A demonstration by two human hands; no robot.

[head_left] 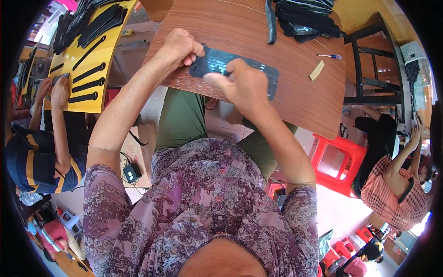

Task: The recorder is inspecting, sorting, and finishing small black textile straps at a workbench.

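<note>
A glossy black flat rectangular piece with rounded corners and small pale marks lies near the front edge of the brown wooden table. My left hand is closed at the left end of this piece, its curled fingers pinching the upper corner. Over the middle of the piece is my right hand, with thumb and index finger apart. Its other fingers are hidden beneath the palm, and the hand covers part of the black surface.
A pile of black straps lies at the table's far right. Nearer are a small screwdriver and a tan block. On the left, a co-worker's hands work at a yellow table with black straps. A red stool stands at right.
</note>
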